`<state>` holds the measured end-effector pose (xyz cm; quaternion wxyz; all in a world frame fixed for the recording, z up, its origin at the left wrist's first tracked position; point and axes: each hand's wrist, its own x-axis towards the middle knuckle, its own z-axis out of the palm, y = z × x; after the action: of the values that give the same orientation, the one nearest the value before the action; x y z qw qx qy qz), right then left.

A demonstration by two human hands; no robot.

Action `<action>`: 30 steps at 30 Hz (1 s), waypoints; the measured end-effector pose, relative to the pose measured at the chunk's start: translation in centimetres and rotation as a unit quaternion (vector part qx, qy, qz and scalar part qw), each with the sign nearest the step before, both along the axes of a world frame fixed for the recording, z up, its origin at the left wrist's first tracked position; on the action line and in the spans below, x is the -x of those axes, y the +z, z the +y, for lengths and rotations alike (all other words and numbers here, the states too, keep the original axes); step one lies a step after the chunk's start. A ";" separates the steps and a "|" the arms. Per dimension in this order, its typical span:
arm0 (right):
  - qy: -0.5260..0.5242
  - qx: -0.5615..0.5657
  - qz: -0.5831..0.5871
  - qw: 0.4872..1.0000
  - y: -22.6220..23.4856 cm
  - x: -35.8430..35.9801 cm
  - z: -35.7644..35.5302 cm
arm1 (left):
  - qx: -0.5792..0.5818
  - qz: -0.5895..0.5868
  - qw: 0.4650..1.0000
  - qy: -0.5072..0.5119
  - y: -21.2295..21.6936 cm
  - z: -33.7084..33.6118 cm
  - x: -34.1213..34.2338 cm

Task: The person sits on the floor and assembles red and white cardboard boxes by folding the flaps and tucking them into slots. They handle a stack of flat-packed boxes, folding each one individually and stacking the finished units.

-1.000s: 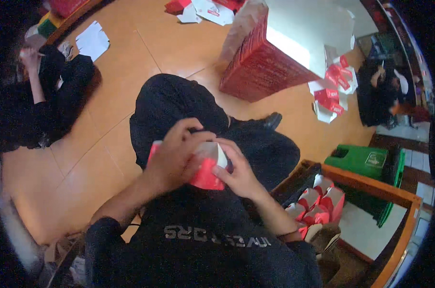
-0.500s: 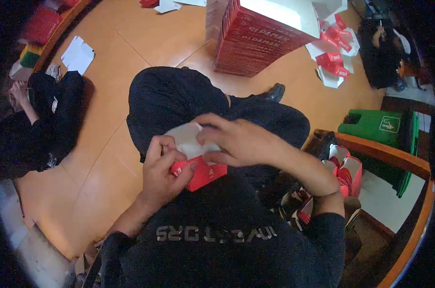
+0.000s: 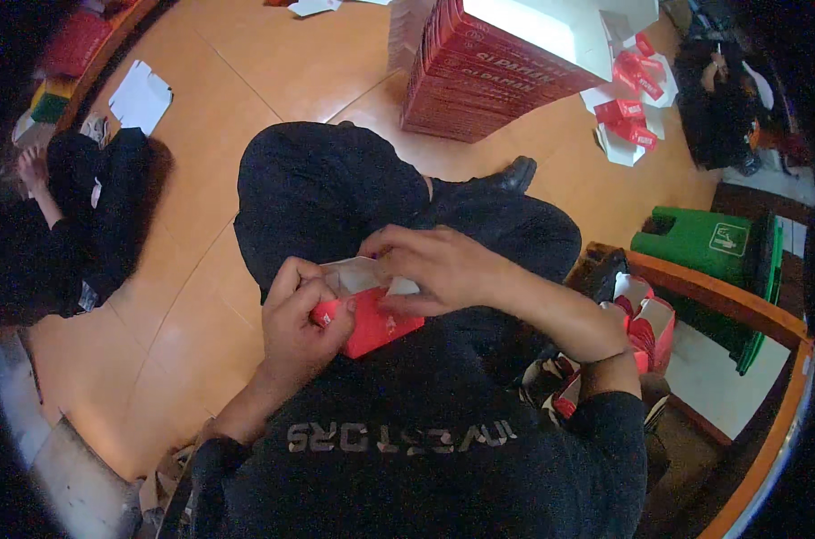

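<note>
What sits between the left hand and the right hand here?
In the head view, a small red carton with a white inside sits between them. The left hand grips its left end; the right hand presses on its open top.

A small box sits over the lap between the left hand and the right hand. Ahead on the floor stands a stack of cartons; folded boxes lie right of it, a bin farther right
</note>
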<state>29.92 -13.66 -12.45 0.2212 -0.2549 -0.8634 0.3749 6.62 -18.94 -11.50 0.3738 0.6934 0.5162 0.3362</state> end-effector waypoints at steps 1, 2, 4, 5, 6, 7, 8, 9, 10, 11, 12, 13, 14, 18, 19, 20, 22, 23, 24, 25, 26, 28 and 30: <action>-0.008 -0.015 -0.007 1.000 -0.4 0.0 -0.3 | -0.005 0.004 1.000 0.001 -0.1 0.1 0.0; -0.016 -0.031 -0.013 0.999 -0.8 -0.1 -0.5 | -0.006 0.002 1.000 -0.001 -0.3 0.2 0.0; -0.035 -0.058 0.019 0.998 -1.5 -0.1 -0.5 | -0.009 0.000 1.000 -0.001 -0.4 0.1 0.1; -0.044 -0.072 0.035 0.996 -1.7 -0.2 -0.5 | -0.011 0.002 1.000 -0.003 -0.3 0.2 0.1; -0.052 -0.073 0.038 0.995 -2.0 0.0 -0.4 | -0.014 0.004 1.000 -0.006 -0.1 0.3 0.1; -0.061 -0.074 0.041 0.995 -2.2 0.2 -0.3 | -0.016 0.006 1.000 -0.009 0.0 0.4 0.1; -0.069 -0.076 0.045 0.994 -2.4 0.3 -0.3 | -0.016 -0.002 1.000 -0.007 -0.1 0.3 0.1; -0.060 -0.069 0.030 0.995 -2.2 0.4 -0.2 | -0.017 -0.010 1.000 -0.004 -0.3 0.3 0.2; -0.051 -0.062 0.015 0.997 -1.9 0.5 -0.3 | -0.017 -0.018 1.000 -0.001 -0.5 0.3 0.3; -0.041 -0.055 0.000 0.998 -1.4 0.6 -0.4 | -0.018 -0.016 1.000 0.003 -0.6 0.3 0.3; -0.040 0.003 -0.027 0.999 -0.8 0.8 -0.6 | -0.019 -0.014 1.000 0.006 -0.7 0.1 0.4; -0.039 0.060 -0.054 0.996 -0.1 1.1 -0.9 | -0.019 -0.012 1.000 0.009 -0.9 0.0 0.4; -0.037 0.117 -0.081 0.989 0.2 1.3 -1.0 | -0.023 -0.021 0.999 0.008 -1.0 -0.1 0.5; -0.053 0.017 0.000 0.998 -2.3 1.1 -1.8 | -0.012 -0.046 0.999 -0.015 -0.6 -0.2 0.6; -0.069 0.018 0.012 0.997 -2.5 1.1 -1.7 | -0.003 -0.048 0.999 -0.025 -0.4 -0.3 0.6; -0.086 0.020 0.025 0.996 -2.6 1.1 -1.7 | -0.007 -0.049 0.998 -0.027 -0.6 -0.4 0.6; -0.109 0.042 0.026 0.993 -2.6 1.3 -1.8 | -0.016 -0.049 0.998 -0.033 -0.9 -0.4 0.8; -0.121 0.053 0.027 0.991 -2.6 1.3 -1.9 | -0.008 -0.055 0.998 -0.029 -0.8 -0.4 0.8; -0.114 0.050 0.015 0.992 -2.3 1.3 -2.0 | 0.002 -0.062 0.998 -0.024 -0.7 -0.4 0.7; -0.108 0.046 0.004 0.993 -2.0 1.4 -1.9 | 0.012 -0.068 0.997 -0.019 -0.6 -0.4 0.6; -0.101 0.042 -0.007 0.994 -1.7 1.4 -2.0 | 0.003 -0.063 0.998 -0.015 -0.7 -0.5 0.6; -0.072 0.126 -0.071 0.987 -1.9 1.5 -2.9 | -0.015 -0.055 0.998 -0.012 -1.0 -0.3 0.6; -0.043 0.123 -0.083 0.988 -1.8 1.6 -3.3 | 0.000 -0.054 0.999 -0.010 -0.9 -0.4 0.6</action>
<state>28.36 -17.01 -14.25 0.1319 -0.3475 -0.8141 0.4461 5.99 -19.36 -12.38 0.4044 0.6794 0.4886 0.3690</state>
